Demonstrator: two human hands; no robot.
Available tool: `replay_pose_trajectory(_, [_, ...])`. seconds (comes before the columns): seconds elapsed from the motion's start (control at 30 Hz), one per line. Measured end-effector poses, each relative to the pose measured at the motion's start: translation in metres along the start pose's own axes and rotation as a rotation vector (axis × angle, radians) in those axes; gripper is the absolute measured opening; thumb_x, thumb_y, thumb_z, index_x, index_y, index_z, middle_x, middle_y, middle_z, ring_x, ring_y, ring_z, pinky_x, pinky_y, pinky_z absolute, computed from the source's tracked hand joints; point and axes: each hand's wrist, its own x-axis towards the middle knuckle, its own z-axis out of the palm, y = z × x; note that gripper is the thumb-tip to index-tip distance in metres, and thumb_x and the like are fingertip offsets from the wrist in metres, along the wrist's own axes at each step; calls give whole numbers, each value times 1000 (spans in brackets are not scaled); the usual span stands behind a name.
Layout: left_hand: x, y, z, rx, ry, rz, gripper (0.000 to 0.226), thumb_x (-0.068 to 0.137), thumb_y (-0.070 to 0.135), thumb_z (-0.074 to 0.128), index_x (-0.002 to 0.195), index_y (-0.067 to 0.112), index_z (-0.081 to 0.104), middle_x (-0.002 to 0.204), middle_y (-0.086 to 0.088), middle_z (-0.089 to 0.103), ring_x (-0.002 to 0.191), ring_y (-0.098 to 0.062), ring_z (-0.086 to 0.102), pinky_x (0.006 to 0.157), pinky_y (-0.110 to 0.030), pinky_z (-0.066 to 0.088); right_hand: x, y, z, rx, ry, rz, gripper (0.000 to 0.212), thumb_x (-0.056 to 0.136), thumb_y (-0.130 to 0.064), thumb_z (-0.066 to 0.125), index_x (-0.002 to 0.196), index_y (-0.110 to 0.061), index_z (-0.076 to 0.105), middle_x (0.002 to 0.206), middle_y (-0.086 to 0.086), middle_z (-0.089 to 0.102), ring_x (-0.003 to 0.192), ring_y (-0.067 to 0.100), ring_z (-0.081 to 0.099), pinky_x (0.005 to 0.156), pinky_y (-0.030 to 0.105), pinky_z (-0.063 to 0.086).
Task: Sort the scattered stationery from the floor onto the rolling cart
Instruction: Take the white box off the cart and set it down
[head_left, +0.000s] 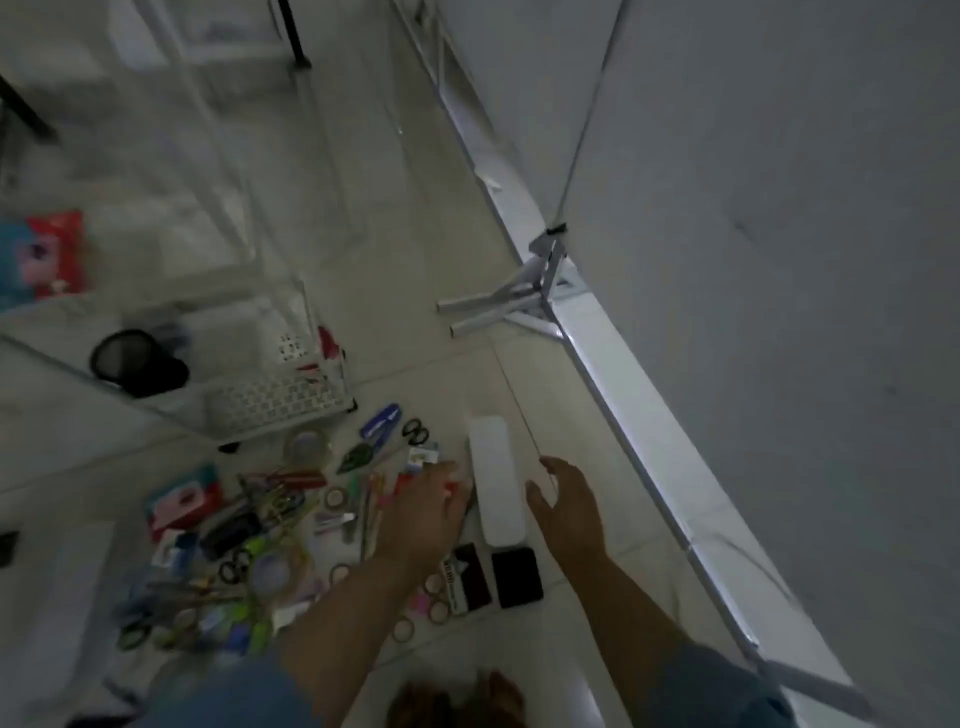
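Stationery lies scattered on the tiled floor: tape rolls (307, 446), black-handled scissors (415, 431), a blue stapler (381, 420), pens, clips and a red-and-blue packet (183, 500). A long white box (494, 483) lies among them, with two black pads (517, 576) below it. My left hand (423, 512) hovers over the pens just left of the box; a small red thing shows at its fingertips, and whether it grips it is unclear. My right hand (566, 506) is spread, fingers relaxed, at the box's right side. The white rolling cart (280, 397) stands at left, holding a black mesh cup (136, 362).
A white wall panel with a metal floor rail (613, 364) and a folding foot bracket (511, 304) runs diagonally on the right. A colourful packet (49, 257) sits at far left. My feet (462, 699) are at the bottom. Bare tiles lie between box and rail.
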Motion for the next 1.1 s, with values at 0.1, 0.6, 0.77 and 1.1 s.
replay_pose_trajectory(0.1, [51,-57,71,-143,15,-34,39,97,31,44,122,5,55,123,-13,58,117,-28,53,92,-18,32,46,76,61,-6,-12,97,54,92,-25,57,139,-9,37,139,9,42,124,20,41,90,11,24])
replay_pose_trajectory(0.6, [280,-198,260,-669,-145,-271,51,97,26,47,144,13,31,145,-6,40,122,-18,46,100,-26,38,168,259,254,-202,71,251,121,61,-62,73,149,-17,3,144,3,33,130,24,36,101,40,38])
replay_pose_trajectory(0.77, [264,-174,230,-835,-120,-236,43,95,18,52,136,22,40,137,-4,49,120,-25,51,97,-33,44,163,225,219,-151,49,226,114,56,-60,76,146,-22,17,136,0,41,125,21,41,98,42,42])
replay_pose_trajectory(1.1, [120,-42,-5,-1017,-79,-467,89,78,46,69,144,48,10,148,-1,38,122,-35,49,89,-48,50,65,-18,37,-108,-160,-109,114,48,-61,78,142,-25,26,133,-5,44,121,16,44,101,37,42])
